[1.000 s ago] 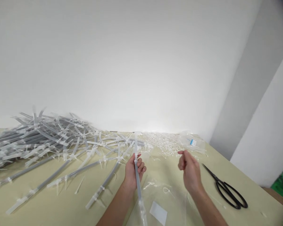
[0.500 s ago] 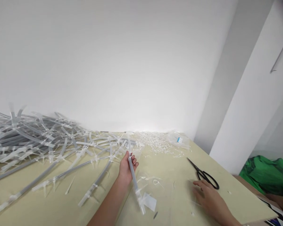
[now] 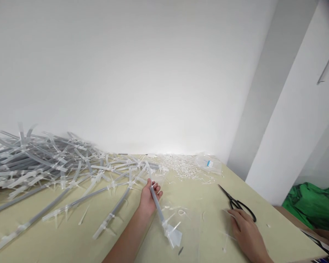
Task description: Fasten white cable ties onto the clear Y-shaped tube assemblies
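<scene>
Midway across the worktop, well forward of its back edge, the left hand holds a grey tube, fingers curled about it and thumb laid along it. The tube slants, its pale upper end toward the back edge and its lower end, with two ties sticking out, over a white card. Beneath lies a clear sheet; a dark scrap sits just beside the card.

Nearer the right edge, the right hand is bent over one handle of black scissors, whose blades point toward the back edge; whether the fingers grip it cannot be told. A thin pale strip shows at the fingertips.

Loose white ties spread along the back edge, up to a clear bag at the back right corner. Other tubes are heaped along the back edge on the left, with several lying forward of the heap. Beyond the right edge is green cloth.
</scene>
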Action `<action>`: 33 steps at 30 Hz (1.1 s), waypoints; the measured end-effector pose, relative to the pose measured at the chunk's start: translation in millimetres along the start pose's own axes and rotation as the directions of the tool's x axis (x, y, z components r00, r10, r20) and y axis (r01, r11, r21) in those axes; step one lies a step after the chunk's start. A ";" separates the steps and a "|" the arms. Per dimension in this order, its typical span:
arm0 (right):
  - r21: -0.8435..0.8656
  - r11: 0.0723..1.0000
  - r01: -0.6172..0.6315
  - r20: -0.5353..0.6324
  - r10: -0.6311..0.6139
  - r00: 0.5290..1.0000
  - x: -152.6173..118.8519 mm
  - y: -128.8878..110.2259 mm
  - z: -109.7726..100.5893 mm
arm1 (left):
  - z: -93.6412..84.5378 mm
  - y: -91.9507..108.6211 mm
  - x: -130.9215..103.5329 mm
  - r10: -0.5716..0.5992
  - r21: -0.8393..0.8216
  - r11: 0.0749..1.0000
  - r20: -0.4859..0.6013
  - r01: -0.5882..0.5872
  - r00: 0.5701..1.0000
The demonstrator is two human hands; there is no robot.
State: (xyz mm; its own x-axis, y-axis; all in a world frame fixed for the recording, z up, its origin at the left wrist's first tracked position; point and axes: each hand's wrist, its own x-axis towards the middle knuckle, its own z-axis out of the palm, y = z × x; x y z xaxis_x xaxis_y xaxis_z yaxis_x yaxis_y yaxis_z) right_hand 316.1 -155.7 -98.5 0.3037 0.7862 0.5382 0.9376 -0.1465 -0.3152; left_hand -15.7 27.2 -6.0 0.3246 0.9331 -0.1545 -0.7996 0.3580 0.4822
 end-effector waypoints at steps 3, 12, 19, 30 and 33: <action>0.137 0.990 0.009 -0.072 0.001 0.997 3.0 -17.1 -5.9 | 2.8 -1.4 -1.6 -0.024 0.022 0.999 0.037 0.023 0.999; 0.762 0.419 -0.493 0.409 0.278 0.869 45.1 -153.7 -22.6 | 17.5 -12.1 -17.6 -0.264 0.161 0.959 0.210 0.233 0.941; 0.807 0.219 -0.548 0.541 0.095 0.836 85.0 -219.5 13.6 | 19.3 -17.7 -22.4 -0.206 0.298 0.945 0.225 0.133 0.952; 0.873 0.335 -0.353 0.327 0.134 0.936 91.0 -228.4 30.5 | 10.3 -30.0 -9.3 0.066 0.492 0.863 0.114 -0.114 0.991; 0.845 0.393 -0.363 0.307 0.200 0.931 88.9 -219.3 13.0 | 9.0 -28.2 -7.8 0.063 0.516 0.852 0.069 -0.090 0.996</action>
State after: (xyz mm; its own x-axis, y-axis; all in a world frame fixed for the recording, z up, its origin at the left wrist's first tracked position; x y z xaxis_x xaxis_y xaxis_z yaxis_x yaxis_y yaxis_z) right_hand 135.3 -45.9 8.3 0.4178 0.8867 0.1978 0.1149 0.1643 -0.9797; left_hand 8.8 9.5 -10.6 0.3078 0.9493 -0.0640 -0.4497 0.2044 0.8694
